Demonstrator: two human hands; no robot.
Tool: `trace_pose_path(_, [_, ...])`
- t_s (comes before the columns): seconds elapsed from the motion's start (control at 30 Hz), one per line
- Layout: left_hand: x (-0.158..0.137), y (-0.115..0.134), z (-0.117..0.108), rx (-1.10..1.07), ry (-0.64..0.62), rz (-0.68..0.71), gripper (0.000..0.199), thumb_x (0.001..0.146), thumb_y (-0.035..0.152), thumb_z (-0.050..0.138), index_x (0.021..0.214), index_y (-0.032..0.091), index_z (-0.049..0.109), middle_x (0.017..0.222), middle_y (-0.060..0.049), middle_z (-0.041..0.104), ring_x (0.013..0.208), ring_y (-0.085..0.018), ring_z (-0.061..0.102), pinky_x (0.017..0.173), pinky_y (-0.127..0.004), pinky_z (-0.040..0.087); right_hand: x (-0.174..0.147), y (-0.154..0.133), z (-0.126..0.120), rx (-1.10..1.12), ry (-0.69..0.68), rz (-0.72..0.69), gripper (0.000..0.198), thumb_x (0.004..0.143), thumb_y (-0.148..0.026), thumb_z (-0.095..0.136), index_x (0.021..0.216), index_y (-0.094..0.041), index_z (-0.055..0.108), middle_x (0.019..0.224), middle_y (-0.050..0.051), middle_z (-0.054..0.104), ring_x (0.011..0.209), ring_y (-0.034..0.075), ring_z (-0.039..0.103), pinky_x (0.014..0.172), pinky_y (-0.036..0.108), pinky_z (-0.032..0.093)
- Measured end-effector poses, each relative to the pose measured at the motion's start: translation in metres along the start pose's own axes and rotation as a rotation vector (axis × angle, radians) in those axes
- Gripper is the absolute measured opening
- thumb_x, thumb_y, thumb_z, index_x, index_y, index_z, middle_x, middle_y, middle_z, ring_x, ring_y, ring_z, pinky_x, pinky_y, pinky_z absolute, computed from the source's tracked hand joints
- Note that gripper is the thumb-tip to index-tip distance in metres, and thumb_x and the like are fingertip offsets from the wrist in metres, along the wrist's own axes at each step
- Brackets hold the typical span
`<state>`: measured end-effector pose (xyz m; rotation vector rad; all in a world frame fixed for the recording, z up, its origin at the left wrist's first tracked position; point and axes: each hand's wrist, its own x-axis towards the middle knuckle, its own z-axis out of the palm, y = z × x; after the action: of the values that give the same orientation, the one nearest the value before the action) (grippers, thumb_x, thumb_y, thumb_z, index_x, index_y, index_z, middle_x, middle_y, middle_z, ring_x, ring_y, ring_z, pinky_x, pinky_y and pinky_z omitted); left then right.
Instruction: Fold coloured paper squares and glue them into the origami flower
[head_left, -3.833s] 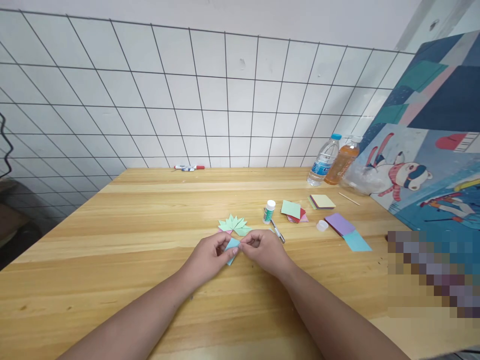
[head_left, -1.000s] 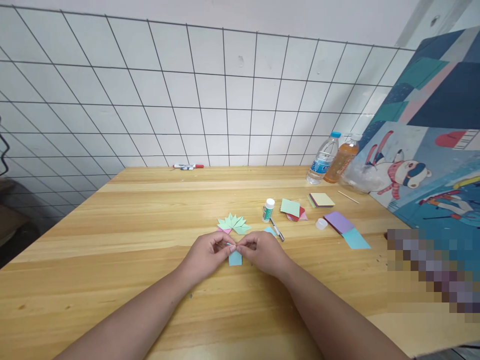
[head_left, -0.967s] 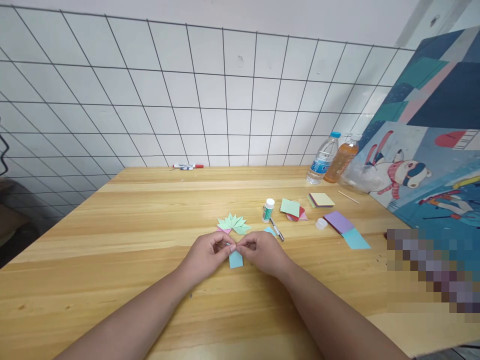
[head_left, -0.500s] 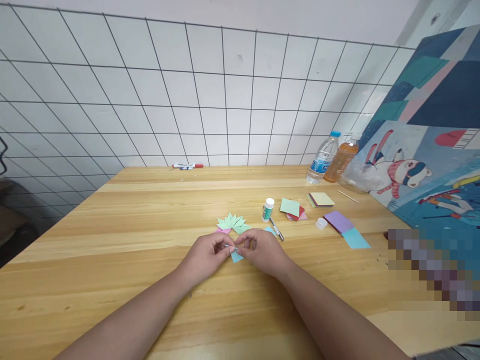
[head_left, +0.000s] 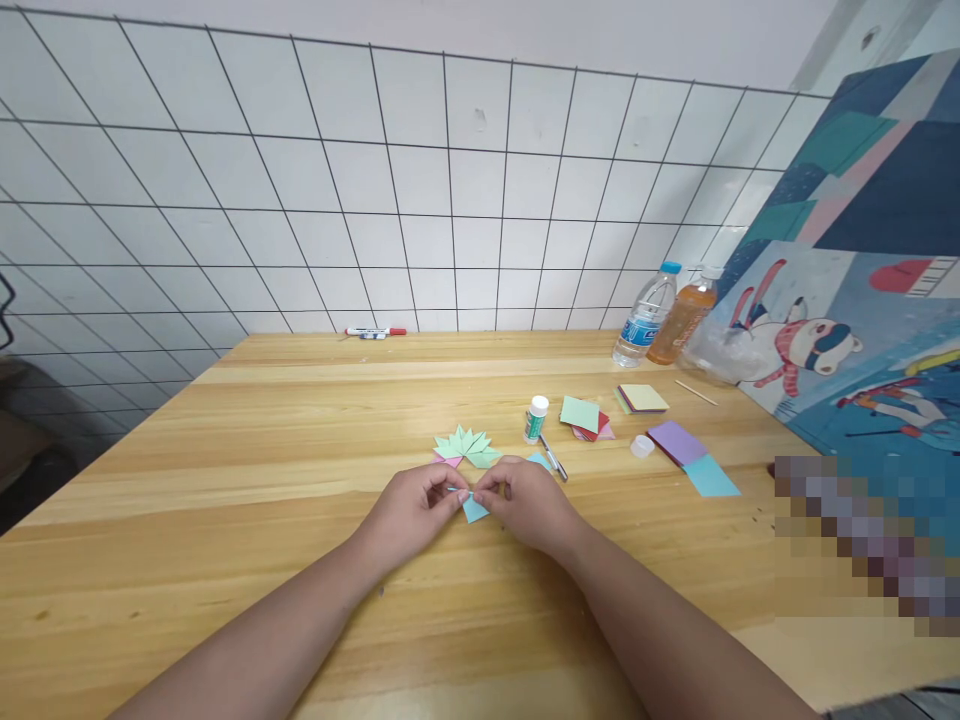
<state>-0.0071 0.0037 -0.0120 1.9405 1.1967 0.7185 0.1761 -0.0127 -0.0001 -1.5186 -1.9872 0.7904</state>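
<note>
Between my fingertips is a small piece of blue paper (head_left: 474,509), its lower corner showing below the fingers. My left hand (head_left: 420,502) pinches its left side. My right hand (head_left: 523,503) pinches its right side, close to the left fingertips. Just beyond the hands lies a fan of folded light-green paper (head_left: 466,443), with a bit of pink paper (head_left: 448,461) at its lower left. Another blue paper piece (head_left: 540,460) lies partly behind my right hand, beside a pen (head_left: 555,458). The upper part of the held paper is hidden by my fingers.
A glue stick (head_left: 535,420) stands beyond my right hand. Paper stacks (head_left: 580,414) (head_left: 643,398), a clear cap (head_left: 642,446) and purple paper (head_left: 676,441) lie to the right. Two bottles (head_left: 645,320) stand at the back right. Markers (head_left: 375,332) lie by the tiled wall.
My right fingertips have closed in on the blue paper and now pinch its upper edge. My left hand has hardly moved.
</note>
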Motion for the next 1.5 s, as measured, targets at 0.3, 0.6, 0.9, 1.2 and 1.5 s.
trace_pose_path(0.3, [-0.003,0.011,-0.003,0.237,-0.004,0.085,0.019,0.08,0.031,0.052,0.072,0.025,0.069,0.068,-0.001,0.065,0.067,-0.018,0.055,0.058,-0.025,0.036,0.0,-0.001,-0.001,-0.033,0.019,-0.004,0.005,0.074,-0.025,0.064,0.075,-0.024,0.069,0.079,-0.001,0.061,0.067,0.011,0.052,0.058,0.022,0.036])
trace_pose_path(0.6, [0.0,-0.003,0.001,0.041,0.001,-0.012,0.017,0.076,0.034,0.056,0.075,0.02,0.067,0.063,0.001,0.062,0.055,-0.013,0.05,0.05,-0.021,0.036,-0.001,-0.001,-0.002,-0.053,0.007,0.028,0.01,0.076,-0.028,0.061,0.077,-0.026,0.07,0.079,-0.002,0.065,0.065,0.011,0.052,0.054,0.022,0.032])
trace_pose_path(0.9, [-0.003,0.003,0.0,0.061,-0.023,0.026,0.016,0.075,0.033,0.056,0.07,0.02,0.063,0.067,-0.001,0.061,0.062,-0.015,0.053,0.054,-0.023,0.039,0.0,-0.003,0.0,0.0,0.05,-0.009,0.012,0.077,-0.03,0.06,0.071,-0.021,0.065,0.072,-0.001,0.061,0.063,0.01,0.05,0.055,0.021,0.033])
trace_pose_path(1.2, [-0.007,0.011,0.003,0.037,-0.048,0.021,0.023,0.08,0.037,0.053,0.074,0.021,0.068,0.066,0.0,0.06,0.062,-0.015,0.052,0.056,-0.023,0.038,-0.001,-0.006,-0.001,0.032,0.051,-0.093,0.01,0.078,-0.026,0.06,0.071,-0.02,0.064,0.069,-0.002,0.056,0.062,0.01,0.047,0.055,0.019,0.033])
trace_pose_path(1.5, [-0.001,0.005,0.0,-0.331,-0.005,-0.118,0.023,0.071,0.039,0.064,0.07,0.016,0.063,0.064,0.0,0.061,0.06,-0.014,0.053,0.058,-0.023,0.039,-0.005,-0.004,-0.019,0.181,0.708,-0.092,0.015,0.082,-0.029,0.051,0.093,-0.02,0.056,0.084,0.002,0.055,0.064,0.012,0.046,0.064,0.026,0.04])
